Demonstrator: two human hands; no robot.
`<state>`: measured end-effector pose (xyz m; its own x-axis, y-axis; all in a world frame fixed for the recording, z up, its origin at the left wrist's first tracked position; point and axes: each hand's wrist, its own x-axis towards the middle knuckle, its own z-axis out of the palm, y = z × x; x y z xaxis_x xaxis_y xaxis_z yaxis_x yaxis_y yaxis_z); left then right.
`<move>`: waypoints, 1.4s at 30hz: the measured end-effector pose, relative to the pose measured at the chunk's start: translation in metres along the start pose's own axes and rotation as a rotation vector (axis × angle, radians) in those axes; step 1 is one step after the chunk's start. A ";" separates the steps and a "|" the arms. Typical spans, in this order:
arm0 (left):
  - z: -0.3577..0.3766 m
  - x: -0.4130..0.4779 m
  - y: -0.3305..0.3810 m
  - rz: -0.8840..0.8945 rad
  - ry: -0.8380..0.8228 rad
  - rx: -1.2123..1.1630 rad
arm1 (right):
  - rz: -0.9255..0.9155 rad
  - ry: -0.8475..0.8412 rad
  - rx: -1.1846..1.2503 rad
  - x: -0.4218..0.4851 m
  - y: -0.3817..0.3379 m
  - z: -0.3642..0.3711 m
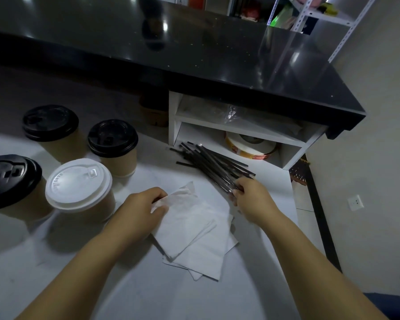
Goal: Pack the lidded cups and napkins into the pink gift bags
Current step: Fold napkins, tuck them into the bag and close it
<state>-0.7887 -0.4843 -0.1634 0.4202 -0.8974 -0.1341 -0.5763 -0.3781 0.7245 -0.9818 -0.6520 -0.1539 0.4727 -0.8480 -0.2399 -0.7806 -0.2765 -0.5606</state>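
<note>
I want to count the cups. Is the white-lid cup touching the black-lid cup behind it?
Cannot tell. In the head view the white-lid cup overlaps the black-lid cup behind it, hiding any gap between them.

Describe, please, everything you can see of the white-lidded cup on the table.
The white-lidded cup is a tan paper cup standing upright on the white table, capped with a white plastic lid bearing a closed sip tab. It sits nearest the left hand, apart from it, flanked by black-lidded cups.
</note>
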 end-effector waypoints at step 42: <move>-0.280 -0.200 -0.051 0.395 0.563 0.216 | -0.578 0.513 0.301 -0.155 -0.236 0.065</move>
<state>-0.6466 -0.2223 0.0159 0.4154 -0.7455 0.5212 -0.8613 -0.1380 0.4891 -0.8445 -0.4260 -0.0356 0.4634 -0.7305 0.5016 -0.2949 -0.6609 -0.6901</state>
